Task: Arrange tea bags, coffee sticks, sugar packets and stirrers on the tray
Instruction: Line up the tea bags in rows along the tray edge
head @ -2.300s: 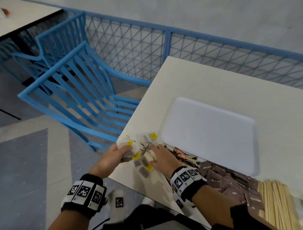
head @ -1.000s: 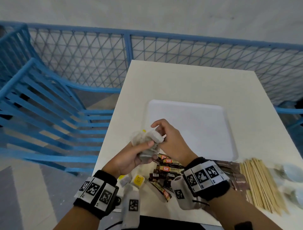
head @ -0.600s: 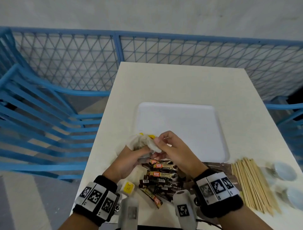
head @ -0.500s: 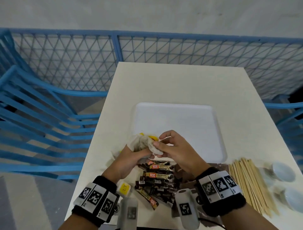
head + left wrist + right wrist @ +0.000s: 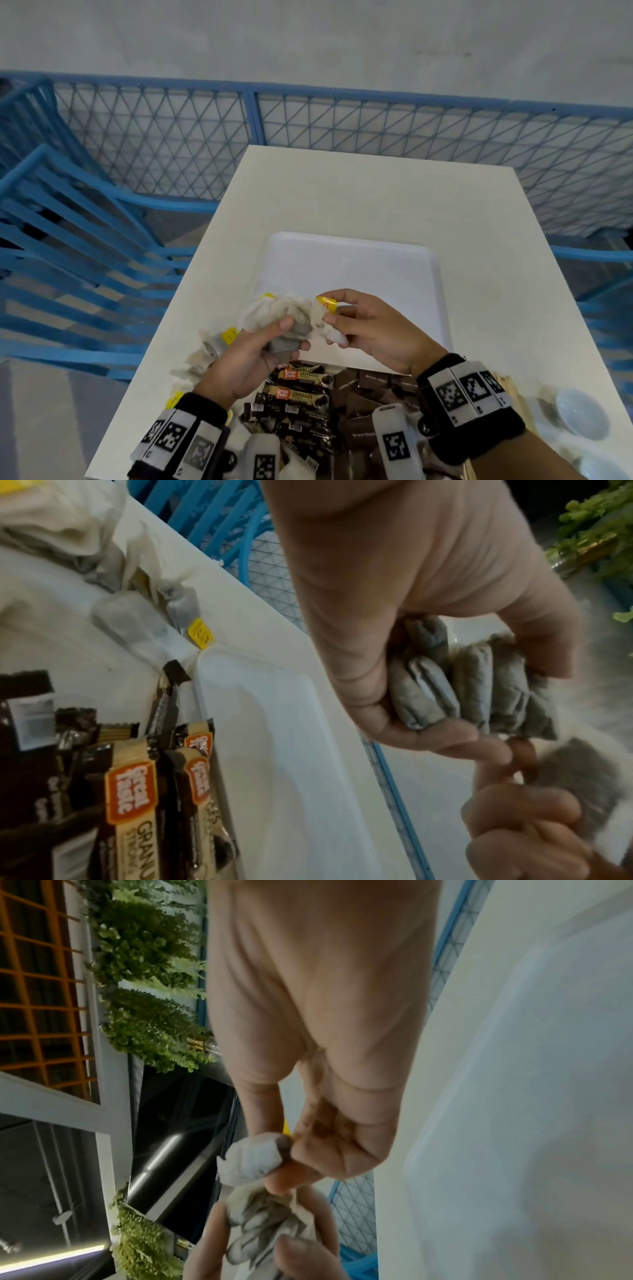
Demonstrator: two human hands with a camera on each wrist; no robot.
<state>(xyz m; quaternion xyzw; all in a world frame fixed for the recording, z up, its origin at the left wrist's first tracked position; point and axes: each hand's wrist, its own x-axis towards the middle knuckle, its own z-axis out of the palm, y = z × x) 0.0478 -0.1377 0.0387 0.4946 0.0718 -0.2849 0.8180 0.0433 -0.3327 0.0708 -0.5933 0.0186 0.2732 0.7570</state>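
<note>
Tea bags (image 5: 284,318) lifted above tray (image 5: 359,260), bundle seemingly lying left-right between hands.

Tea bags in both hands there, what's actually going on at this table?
A person is sorting supplies for the white tray. The left hand grips a bunch of tea bags, and the right hand pinches one tea bag by the bunch, above the tray's near edge. Nothing lies on the visible part of the tray yet. More tea bags, coffee sticks and brown packets lie on the table in front of the tray.
</note>
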